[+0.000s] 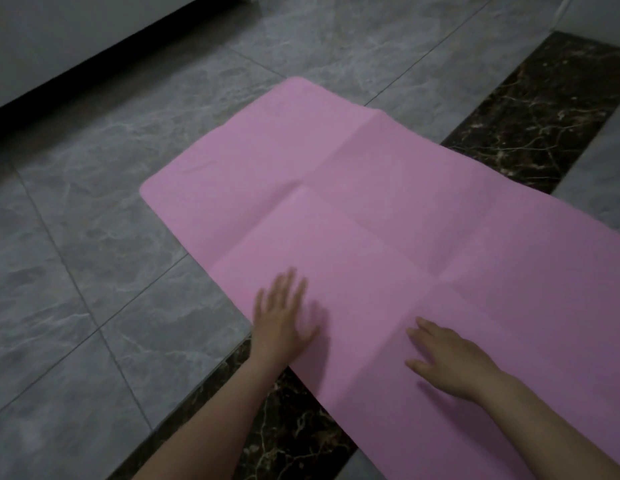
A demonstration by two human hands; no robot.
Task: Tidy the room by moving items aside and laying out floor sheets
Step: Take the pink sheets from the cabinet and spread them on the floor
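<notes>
- The sheet (388, 216) (pink, creased in a cross from folding) lies spread on the floor (104, 237), running from the far left corner toward the near right, where it leaves the view.
- It crosses a dark strip (544, 109) of marble set into the grey tiles; the same strip shows again under the left forearm.
- The left hand (284, 313) rests flat on the sheet near its left edge, fingers spread, grip released; it is blurred, so it is likely sliding.
- The right hand (450, 355) lies palm down just beside the long crease, grip also released, holding nothing.
- The step in hand appears to be smoothing the laid sheet, not unfolding it.
- A ridge stands up along the creases toward the far end.
- Next move, as I judge it: press outward along those creases with flat palms, keeping one hand still so the sheet does not creep over the tiles.
</notes>
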